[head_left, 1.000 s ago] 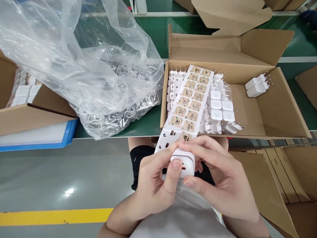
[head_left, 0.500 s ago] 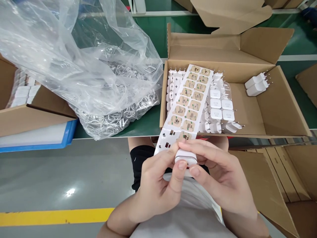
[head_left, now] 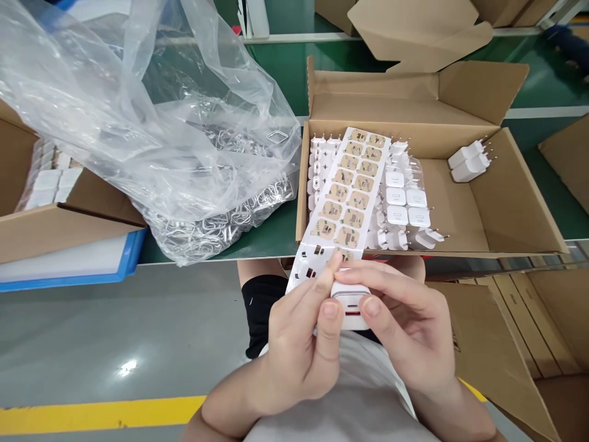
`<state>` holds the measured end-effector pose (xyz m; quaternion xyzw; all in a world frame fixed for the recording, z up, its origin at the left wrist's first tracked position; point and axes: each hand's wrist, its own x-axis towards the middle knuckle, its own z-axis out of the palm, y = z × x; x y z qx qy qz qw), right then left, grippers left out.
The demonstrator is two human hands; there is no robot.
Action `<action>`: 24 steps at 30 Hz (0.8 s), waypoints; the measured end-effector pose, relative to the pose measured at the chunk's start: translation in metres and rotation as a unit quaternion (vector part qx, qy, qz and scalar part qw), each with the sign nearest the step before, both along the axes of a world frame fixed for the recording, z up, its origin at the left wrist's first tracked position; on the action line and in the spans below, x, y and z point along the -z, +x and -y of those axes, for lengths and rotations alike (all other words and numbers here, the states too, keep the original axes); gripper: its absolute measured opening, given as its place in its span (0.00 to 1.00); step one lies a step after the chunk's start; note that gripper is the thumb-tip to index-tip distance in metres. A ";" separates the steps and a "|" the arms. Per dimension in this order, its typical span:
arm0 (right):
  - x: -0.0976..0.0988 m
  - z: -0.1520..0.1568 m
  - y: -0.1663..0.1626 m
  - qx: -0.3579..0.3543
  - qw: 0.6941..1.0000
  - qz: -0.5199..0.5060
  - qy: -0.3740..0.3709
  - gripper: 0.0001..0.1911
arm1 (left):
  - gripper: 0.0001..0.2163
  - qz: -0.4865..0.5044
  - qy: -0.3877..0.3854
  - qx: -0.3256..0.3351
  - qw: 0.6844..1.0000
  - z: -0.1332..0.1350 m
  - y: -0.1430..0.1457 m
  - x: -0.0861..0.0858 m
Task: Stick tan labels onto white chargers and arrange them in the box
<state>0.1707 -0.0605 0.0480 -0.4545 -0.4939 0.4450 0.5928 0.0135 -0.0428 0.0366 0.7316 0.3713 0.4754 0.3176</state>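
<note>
A white plug-in charger [head_left: 350, 299] is held over my lap, its slotted end facing me. My right hand [head_left: 409, 319] pinches it, thumb at the near right edge and fingers over the far side. On the left edge rest the thumb and fingers of my left hand [head_left: 306, 337], also closed on the charger. Just beyond my fingers, a sheet of stickers [head_left: 338, 194] slopes from the box down towards my lap; peeled gaps show near its lower end. Its bottom part is hidden behind my left hand.
An open cardboard box [head_left: 510, 196] holds several white chargers [head_left: 396, 196] under and beside the sheet. On its left a clear plastic bag [head_left: 221, 178] contains silvery-white looped pieces. Another carton [head_left: 69, 227] with white items stands far left, above a blue-edged tray [head_left: 131, 255]. More cardboard [head_left: 488, 350] lies lower right.
The charger now shows more of its slotted end and sits slightly lower and to the right. My left thumb has slid towards its left edge; my right thumb has moved up onto its right side.
</note>
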 end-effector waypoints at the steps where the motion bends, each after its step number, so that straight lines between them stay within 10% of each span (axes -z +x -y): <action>1: -0.001 -0.001 -0.001 0.004 1.000 -0.003 -0.005 0.09 | 0.19 0.004 -0.004 -0.001 1.000 -0.001 0.000 0.000; 24: -0.019 -0.021 0.003 -0.055 0.993 -0.099 0.016 0.12 | 0.23 0.073 -0.067 -0.013 0.995 -0.028 0.007 -0.045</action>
